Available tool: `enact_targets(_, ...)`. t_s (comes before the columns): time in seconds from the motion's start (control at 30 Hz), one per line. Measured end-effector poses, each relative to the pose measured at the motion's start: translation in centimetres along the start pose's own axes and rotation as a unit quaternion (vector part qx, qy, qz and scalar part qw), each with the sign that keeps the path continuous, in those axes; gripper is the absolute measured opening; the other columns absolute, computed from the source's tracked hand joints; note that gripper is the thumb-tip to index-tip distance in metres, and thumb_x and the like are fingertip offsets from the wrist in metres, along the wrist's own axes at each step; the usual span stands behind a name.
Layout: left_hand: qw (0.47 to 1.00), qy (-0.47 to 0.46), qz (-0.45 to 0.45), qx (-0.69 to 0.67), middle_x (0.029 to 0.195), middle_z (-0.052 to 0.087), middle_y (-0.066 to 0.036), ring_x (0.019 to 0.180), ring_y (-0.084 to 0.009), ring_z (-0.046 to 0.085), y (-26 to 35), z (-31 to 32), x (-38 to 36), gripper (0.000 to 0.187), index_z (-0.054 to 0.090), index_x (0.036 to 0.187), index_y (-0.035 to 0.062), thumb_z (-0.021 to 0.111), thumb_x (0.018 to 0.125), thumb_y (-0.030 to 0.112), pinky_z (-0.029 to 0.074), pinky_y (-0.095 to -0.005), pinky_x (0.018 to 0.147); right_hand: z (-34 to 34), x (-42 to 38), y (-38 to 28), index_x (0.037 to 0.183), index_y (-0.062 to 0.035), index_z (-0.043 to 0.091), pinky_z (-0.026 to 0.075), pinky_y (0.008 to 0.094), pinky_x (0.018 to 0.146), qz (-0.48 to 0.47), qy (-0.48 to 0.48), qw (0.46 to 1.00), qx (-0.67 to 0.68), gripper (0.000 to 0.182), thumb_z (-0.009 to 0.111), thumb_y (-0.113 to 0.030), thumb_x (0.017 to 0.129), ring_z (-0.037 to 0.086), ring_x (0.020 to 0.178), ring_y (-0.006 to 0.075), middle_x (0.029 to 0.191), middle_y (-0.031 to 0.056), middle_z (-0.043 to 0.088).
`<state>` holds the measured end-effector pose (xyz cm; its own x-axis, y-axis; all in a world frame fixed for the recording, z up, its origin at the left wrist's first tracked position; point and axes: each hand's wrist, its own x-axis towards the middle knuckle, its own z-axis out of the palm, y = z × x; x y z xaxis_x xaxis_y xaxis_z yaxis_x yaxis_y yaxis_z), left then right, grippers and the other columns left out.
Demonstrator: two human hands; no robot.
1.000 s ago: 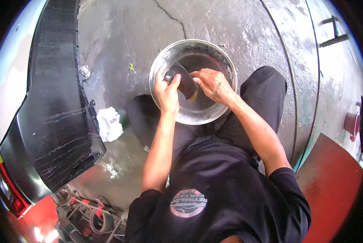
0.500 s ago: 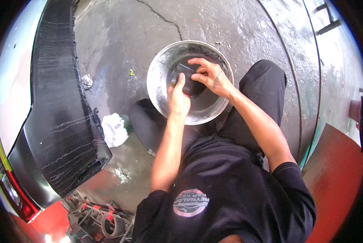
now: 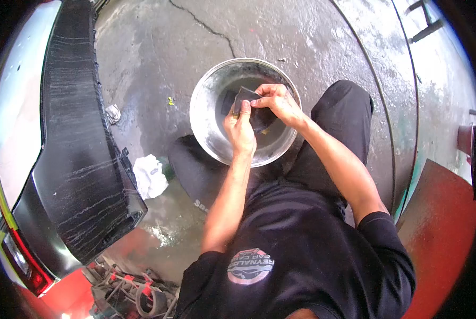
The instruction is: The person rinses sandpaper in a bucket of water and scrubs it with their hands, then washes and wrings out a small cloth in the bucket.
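A wide metal basin [image 3: 205, 130] sits between my legs, with dark liquid in it. Over it, my left hand [image 3: 240, 133] grips a dark, thin, square-edged sheet that looks like sandpaper [image 3: 244, 95], thumb on top. My right hand [image 3: 281, 104] pinches the same sheet near its right edge between thumb and fingers. Both hands are close together, nearly touching. Below them something dark shows in the basin, with a small yellowish bit beside it; I cannot make out what it is.
A black car bumper [image 3: 78, 159] and a white body panel [image 3: 20, 106] stand on the left. A crumpled white cloth [image 3: 150, 177] lies on the wet floor [image 3: 142, 64]. A hose [image 3: 379, 80] runs along the right, near a red panel [image 3: 440, 223]. Metal parts [image 3: 137, 292] lie lower left.
The sandpaper has been raised and turned so more of its flat face shows. My left hand has shifted slightly right, and my right fingers have closed on the sheet.
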<state>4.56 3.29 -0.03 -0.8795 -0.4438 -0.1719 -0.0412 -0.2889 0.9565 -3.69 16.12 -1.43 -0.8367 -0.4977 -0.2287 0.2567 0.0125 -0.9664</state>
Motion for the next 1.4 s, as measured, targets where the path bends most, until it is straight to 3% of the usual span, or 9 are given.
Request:
enact_targets(0.2,0.996,0.050,-0.021,-0.065,0.109,0.071,-0.009,0.097,-0.0187,0.065,-1.1,-0.5,0.0,0.027,0.069,0.114,-0.0028,0.067,0.102,0.021,0.052,-0.0337,0.090,0.0,0.2,0.3,0.096,0.0011,0.073,0.047,0.0297,0.074,0.031,-0.009,0.999,0.028,0.025,0.068,-0.023,0.091,0.060,0.080,0.0109,0.080,0.0041,0.068)
enact_targets(0.37,0.991,0.054,-0.023,-0.124,0.117,0.070,-0.010,0.108,-0.0226,0.064,1.8,-1.7,1.3,0.030,0.066,0.121,-0.0018,0.065,0.102,0.021,0.052,-0.0413,0.098,0.1,0.1,-0.9,0.097,-0.0026,0.067,0.054,0.0299,0.060,0.029,0.014,0.997,0.073,0.031,0.062,-0.033,0.104,0.062,0.068,0.0123,0.077,0.0016,0.064)
enact_targets(0.57,0.998,-0.007,-0.044,-0.040,0.119,0.070,-0.009,0.106,-0.0188,0.064,3.8,-3.0,1.6,0.031,0.067,0.124,-0.0007,0.063,0.104,0.023,0.051,-0.0360,0.098,0.4,0.4,-1.2,0.111,-0.0074,0.056,0.055,0.0279,0.061,0.040,-0.041,0.995,0.082,0.025,0.060,-0.032,0.106,0.064,0.070,0.0120,0.081,0.0020,0.064)
enact_targets(0.67,0.999,-0.034,-0.035,-0.007,0.117,0.070,-0.010,0.106,-0.0159,0.063,3.2,0.5,0.3,0.031,0.069,0.120,-0.0023,0.064,0.104,0.023,0.049,-0.0317,0.098,0.6,0.2,0.1,0.128,-0.0102,0.053,0.052,0.0287,0.075,-0.042,-0.095,0.993,0.057,0.037,0.054,-0.042,0.108,0.058,0.092,0.0067,0.103,-0.0002,0.061)
enact_targets(0.73,0.995,-0.035,-0.064,-0.066,0.099,0.074,-0.009,0.083,-0.0153,0.067,2.1,1.1,1.7,0.031,0.072,0.112,-0.0014,0.064,0.103,0.027,0.054,-0.0287,0.075,0.5,-0.3,-0.6,0.137,-0.0109,0.050,0.049,0.0290,0.082,-0.014,-0.142,0.987,0.069,0.046,0.049,-0.047,0.108,0.052,0.103,0.0045,0.113,-0.0023,0.056)
enact_targets(0.8,0.988,-0.012,-0.146,-0.053,0.078,0.072,-0.007,0.053,-0.0130,0.061,2.9,0.4,2.4,0.030,0.073,0.101,-0.0004,0.065,0.102,0.029,0.047,-0.0266,0.046,0.7,-1.0,-1.4,0.131,-0.0065,0.052,0.050,0.0330,0.081,0.017,-0.140,0.989,0.043,0.049,0.049,-0.050,0.107,0.059,0.099,0.0129,0.106,0.0039,0.062)
enact_targets(1.07,0.968,-0.080,-0.198,0.130,0.072,0.065,-0.003,0.048,-0.0095,0.055,4.8,-2.4,3.4,0.030,0.070,0.096,0.0006,0.064,0.102,0.029,0.040,-0.0227,0.041,0.9,-0.4,-1.4,0.115,-0.0005,0.058,0.050,0.0511,0.081,-0.089,-0.113,0.953,-0.268,0.051,0.065,-0.048,0.097,0.068,0.095,0.0467,0.095,0.0275,0.070)
enact_targets(1.23,0.977,-0.065,-0.186,-0.083,0.083,0.067,-0.003,0.053,-0.0088,0.055,4.3,-4.9,3.7,0.034,0.068,0.109,0.0020,0.056,0.107,0.034,0.041,-0.0202,0.041,1.0,-0.9,-2.5,0.121,-0.0038,0.059,0.053,0.0479,0.081,-0.111,-0.030,0.965,-0.237,0.047,0.071,-0.041,0.094,0.072,0.093,0.0385,0.088,0.0209,0.072)
enact_targets(1.4,0.987,-0.059,-0.134,0.061,0.077,0.070,-0.003,0.060,-0.0103,0.062,3.0,-3.7,1.6,0.027,0.075,0.100,0.0010,0.069,0.100,0.027,0.047,-0.0247,0.049,1.5,-0.9,-1.2,0.115,-0.0038,0.058,0.054,0.0492,0.070,-0.186,0.005,0.926,-0.328,0.041,0.073,-0.035,0.093,0.071,0.082,0.0401,0.081,0.0200,0.071)
